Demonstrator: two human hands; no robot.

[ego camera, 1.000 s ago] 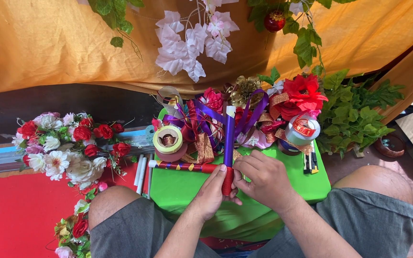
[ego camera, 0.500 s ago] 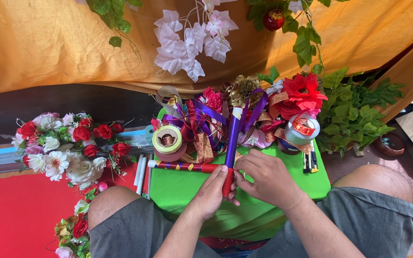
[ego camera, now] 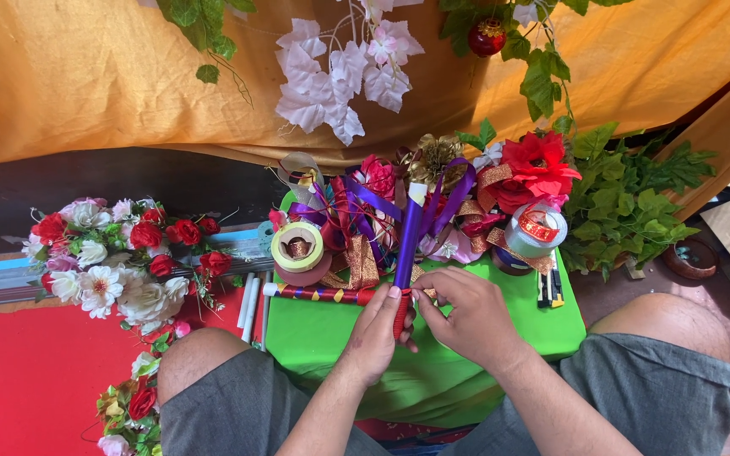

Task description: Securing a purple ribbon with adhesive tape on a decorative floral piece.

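Pinching from both sides, the fingers of the left hand (ego camera: 375,331) and the right hand (ego camera: 469,317) are closed narrowly on a thin stick (ego camera: 405,257), which is held nearly upright over the middle of a green-covered table (ego camera: 323,333). The stick's lower end is red and sits between the two hands; above them it is wrapped in purple ribbon, with a white tip at the top (how far the wrapping runs under the fingers cannot be told). One more decorated stick (ego camera: 318,293), striped in red and dark bands, is laid flat on the cloth just left of the left hand. Two tape rolls are counted: a pale yellow roll (ego camera: 297,247) to the left and a silver roll (ego camera: 535,230) with red ribbon to the right. Between them a heap of ribbons and bows (ego camera: 365,219) is piled behind the stick. Three white rods (ego camera: 248,302) are seen beside the table's left edge. Further left, a wreath of red and white flowers (ego camera: 116,253) is laid over a red mat (ego camera: 27,388). A green leafy plant (ego camera: 627,203) stands at the right.
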